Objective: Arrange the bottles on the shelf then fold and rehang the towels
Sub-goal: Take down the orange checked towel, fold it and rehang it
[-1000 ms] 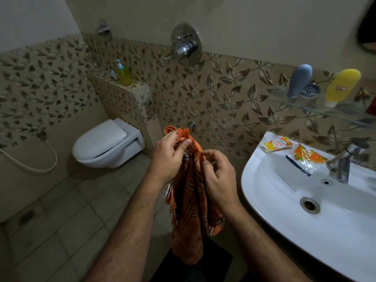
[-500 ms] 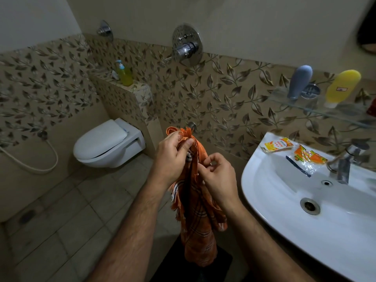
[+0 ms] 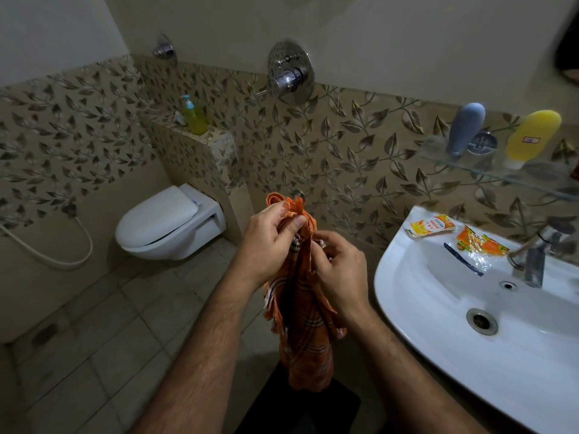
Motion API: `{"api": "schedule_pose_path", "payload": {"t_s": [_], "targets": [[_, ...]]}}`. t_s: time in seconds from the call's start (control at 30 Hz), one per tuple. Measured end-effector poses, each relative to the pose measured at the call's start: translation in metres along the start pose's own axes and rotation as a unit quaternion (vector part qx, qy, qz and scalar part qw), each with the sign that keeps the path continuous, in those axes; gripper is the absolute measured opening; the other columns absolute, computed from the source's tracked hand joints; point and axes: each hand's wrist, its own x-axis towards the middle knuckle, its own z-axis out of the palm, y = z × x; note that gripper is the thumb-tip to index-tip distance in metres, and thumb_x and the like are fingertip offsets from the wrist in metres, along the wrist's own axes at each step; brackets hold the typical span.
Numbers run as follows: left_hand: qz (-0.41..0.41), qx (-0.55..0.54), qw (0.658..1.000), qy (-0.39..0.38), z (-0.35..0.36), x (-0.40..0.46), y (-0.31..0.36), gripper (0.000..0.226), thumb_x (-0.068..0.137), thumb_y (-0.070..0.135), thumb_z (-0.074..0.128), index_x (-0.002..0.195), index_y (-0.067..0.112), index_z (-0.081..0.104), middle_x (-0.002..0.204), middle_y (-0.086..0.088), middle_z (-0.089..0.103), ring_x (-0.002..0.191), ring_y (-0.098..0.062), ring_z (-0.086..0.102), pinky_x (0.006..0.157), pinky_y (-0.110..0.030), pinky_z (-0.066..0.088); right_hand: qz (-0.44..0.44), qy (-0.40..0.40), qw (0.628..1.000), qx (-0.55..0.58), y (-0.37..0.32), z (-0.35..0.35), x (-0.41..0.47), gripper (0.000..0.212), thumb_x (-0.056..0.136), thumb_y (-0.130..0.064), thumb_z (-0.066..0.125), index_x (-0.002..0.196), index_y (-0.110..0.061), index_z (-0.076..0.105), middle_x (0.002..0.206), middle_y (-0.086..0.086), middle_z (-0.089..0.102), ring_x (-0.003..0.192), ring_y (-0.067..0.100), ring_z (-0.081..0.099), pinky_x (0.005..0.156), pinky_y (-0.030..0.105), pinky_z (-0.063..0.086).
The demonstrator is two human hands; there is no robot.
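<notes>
We have two hands at work, both on one orange checked towel [image 3: 305,324]. Our left hand [image 3: 269,242] pinches the bunched top edge of the towel between thumb and curled fingers, just below a small metal wall hook [image 3: 297,193]. Our right hand [image 3: 340,267] sits just beside it and a little lower, fingers curled in around a fold of the same cloth. The rest of the towel hangs straight down between our forearms, its fringed edge showing on the left side.

On the glass shelf [image 3: 488,173] at upper right we count two bottles standing cap down: one grey bottle [image 3: 465,128] and one yellow bottle [image 3: 532,136], with a round chrome fitting between them. A sliver of something red shows at the shelf's far right edge; we cannot tell what it is.

Below the shelf is one white sink [image 3: 470,355] with one tap [image 3: 535,261]. Two sachets lie on its rim: one yellow sachet [image 3: 430,225] and one torn orange sachet [image 3: 476,244].

Further left we see one white toilet [image 3: 166,223], lid down, and one green pump bottle [image 3: 194,115] on the tiled ledge above it.
</notes>
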Motion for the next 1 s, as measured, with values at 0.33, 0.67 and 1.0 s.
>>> {"api": "schedule_pose_path", "payload": {"t_s": [0.33,0.67,1.0], "targets": [[0.007,-0.01,1.0,-0.019,-0.003,0.001,-0.005,0.019,0.095,0.02,0.059,0.087,0.004,0.064,0.085,-0.009,0.068,0.083,-0.019,0.065,0.074,-0.028,0.052,-0.098,-0.016,0.986,-0.134,0.006,0.007,0.005,0.034,0.089,-0.051,0.059,0.111,-0.027,0.067,0.093,-0.009,0.069,0.078,0.009,0.063,0.063,0.03,0.054],[-0.039,-0.042,0.998,0.019,-0.006,-0.002,-0.008,0.024,0.093,0.03,0.058,0.083,0.008,0.062,0.08,-0.01,0.066,0.078,-0.021,0.063,0.074,-0.036,0.051,-0.068,-0.006,0.993,-0.101,0.016,0.012,0.008,0.013,0.088,-0.026,0.064,0.094,-0.018,0.073,0.088,-0.006,0.068,0.078,0.009,0.062,0.068,0.031,0.055],[-0.047,0.04,0.995,0.077,-0.007,-0.004,-0.011,0.025,0.095,0.021,0.06,0.076,0.005,0.059,0.074,-0.009,0.061,0.069,-0.014,0.056,0.06,-0.014,0.041,-0.018,-0.022,0.994,-0.103,0.029,0.002,-0.002,0.016,0.086,-0.015,0.059,0.089,-0.023,0.046,0.071,-0.007,0.057,0.063,0.012,0.056,0.057,0.034,0.047]]}}
